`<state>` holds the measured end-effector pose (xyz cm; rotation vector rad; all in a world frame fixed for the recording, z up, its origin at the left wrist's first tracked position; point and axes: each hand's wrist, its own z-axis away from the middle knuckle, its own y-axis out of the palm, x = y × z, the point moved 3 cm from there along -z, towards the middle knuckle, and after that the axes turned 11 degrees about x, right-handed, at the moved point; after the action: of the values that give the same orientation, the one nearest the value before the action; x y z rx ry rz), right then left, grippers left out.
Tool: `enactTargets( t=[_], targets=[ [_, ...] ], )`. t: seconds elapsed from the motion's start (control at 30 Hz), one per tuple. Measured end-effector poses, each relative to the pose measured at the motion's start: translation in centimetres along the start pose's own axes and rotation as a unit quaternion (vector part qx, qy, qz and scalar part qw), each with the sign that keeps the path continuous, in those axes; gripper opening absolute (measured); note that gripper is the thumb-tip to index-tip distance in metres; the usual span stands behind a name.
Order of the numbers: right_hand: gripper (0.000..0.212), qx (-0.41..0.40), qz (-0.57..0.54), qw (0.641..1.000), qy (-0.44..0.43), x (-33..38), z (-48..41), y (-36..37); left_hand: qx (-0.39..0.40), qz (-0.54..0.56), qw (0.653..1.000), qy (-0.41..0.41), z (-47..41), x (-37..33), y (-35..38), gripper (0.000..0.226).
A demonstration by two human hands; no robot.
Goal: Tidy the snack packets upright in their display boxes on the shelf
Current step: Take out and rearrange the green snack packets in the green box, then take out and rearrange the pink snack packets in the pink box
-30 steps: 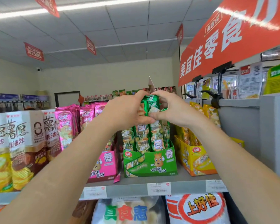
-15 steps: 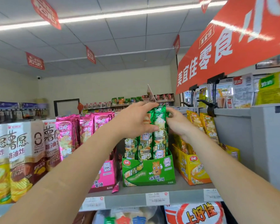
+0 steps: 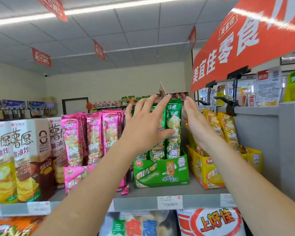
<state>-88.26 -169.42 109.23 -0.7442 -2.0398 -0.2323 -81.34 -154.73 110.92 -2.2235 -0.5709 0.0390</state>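
Tall green snack packets (image 3: 174, 123) stand upright in a green display box (image 3: 160, 174) on the grey shelf (image 3: 140, 202). My left hand (image 3: 143, 128) is spread flat against the front of the green packets, fingers apart. My right hand (image 3: 197, 123) is open beside their right edge, palm turned toward them. Neither hand grips a packet. Pink packets (image 3: 94, 133) stand in a pink box (image 3: 75, 176) to the left. Yellow packets (image 3: 226, 128) lean in a yellow box (image 3: 206, 169) to the right.
Brown and white chip cartons (image 3: 20, 155) fill the shelf's left end. A grey pillar (image 3: 283, 147) bounds the right side, with a black clip arm (image 3: 228, 103) and a red banner (image 3: 245, 36) above. Large bags (image 3: 211, 222) sit on the shelf below.
Both hands held a green packet above the box, lowered it among the others, then let go and spread open. The view tilted up a little.
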Motion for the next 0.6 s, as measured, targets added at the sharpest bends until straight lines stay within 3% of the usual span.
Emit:
enactTargets(
  t=[0.1, 0.13, 0.2, 0.27, 0.37, 0.47, 0.6],
  targets=[
    [0.023, -0.166, 0.187, 0.959, -0.134, 1.2, 4.3, -1.2, -0.110, 0.080, 0.990, 0.025, 3.3, -0.2, -1.7, 0.075],
    [0.015, -0.183, 0.248, 0.934, -0.178, 1.4, 6.1, -0.9, -0.157, 0.096, 0.982, 0.029, 4.7, 0.2, -2.1, 0.060],
    [0.008, -0.121, 0.370, 0.891, -0.236, 0.9, 9.5, 1.0, -0.195, 0.107, 0.975, -0.001, 7.5, 1.0, -1.8, 0.029],
    [0.014, -0.023, 0.483, 0.847, -0.223, -0.4, 11.6, 3.5, -0.130, 0.080, 0.988, -0.036, 9.7, 1.3, -0.1, 0.017],
    [0.025, 0.038, 0.573, 0.795, -0.197, -1.8, 11.7, 5.6, -0.010, 0.009, 0.999, -0.047, 10.9, 0.9, 3.1, 0.022],
    [0.025, 0.037, 0.598, 0.780, -0.183, -2.3, 11.1, 6.5, 0.008, -0.022, 0.999, -0.025, 11.0, 1.3, 4.5, 0.032],
    [0.021, 0.002, 0.591, 0.787, -0.178, -2.4, 10.9, 6.8, 0.028, 0.016, 0.999, -0.018, 10.5, 2.0, 5.2, 0.026]
  ],
)
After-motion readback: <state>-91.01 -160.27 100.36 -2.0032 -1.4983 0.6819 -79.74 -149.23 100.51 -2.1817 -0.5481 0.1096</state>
